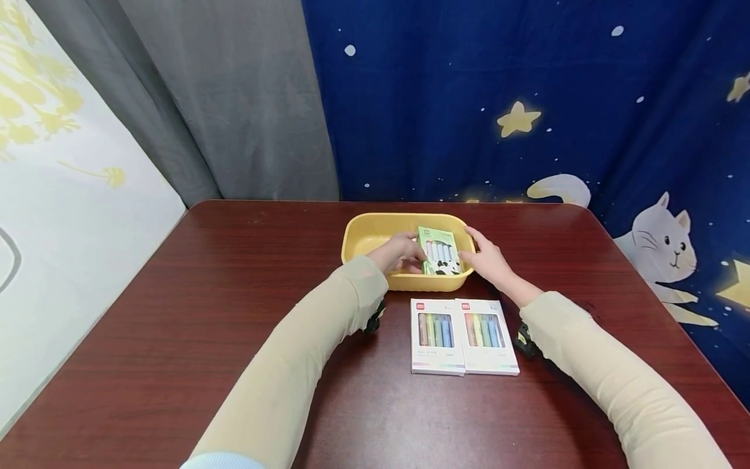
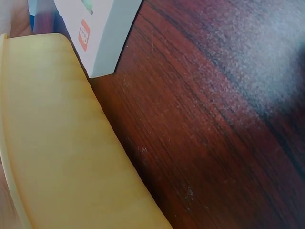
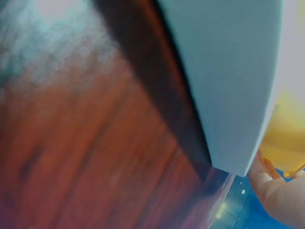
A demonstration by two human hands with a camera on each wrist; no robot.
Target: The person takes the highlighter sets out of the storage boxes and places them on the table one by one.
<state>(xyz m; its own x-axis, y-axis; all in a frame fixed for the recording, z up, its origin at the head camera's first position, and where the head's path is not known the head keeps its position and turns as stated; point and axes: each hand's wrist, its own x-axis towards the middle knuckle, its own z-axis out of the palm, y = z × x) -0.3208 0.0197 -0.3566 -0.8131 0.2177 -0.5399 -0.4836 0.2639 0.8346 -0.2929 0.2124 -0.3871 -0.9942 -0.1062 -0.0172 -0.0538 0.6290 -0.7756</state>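
Observation:
My left hand (image 1: 401, 253) reaches into a yellow plastic basket (image 1: 404, 283) near the table's far edge. Its fingers hold the left side of a green box of coloured pens (image 1: 441, 251) with a panda picture, which leans inside the basket's right end. My right hand (image 1: 487, 259) is at the basket's right rim, fingers extended along it and thumb reaching over beside the box. In the right wrist view, part of that hand (image 3: 281, 195) shows by the yellow basket (image 3: 286, 138). The lower part of the green box is hidden behind the front wall.
Two white boxes with clear windows onto coloured sticks, a left one (image 1: 437, 358) and a right one (image 1: 491, 359), lie side by side in front of the basket. Beneath everything is a dark red wooden table (image 1: 234, 312). Curtains (image 1: 422, 117) hang behind its far edge.

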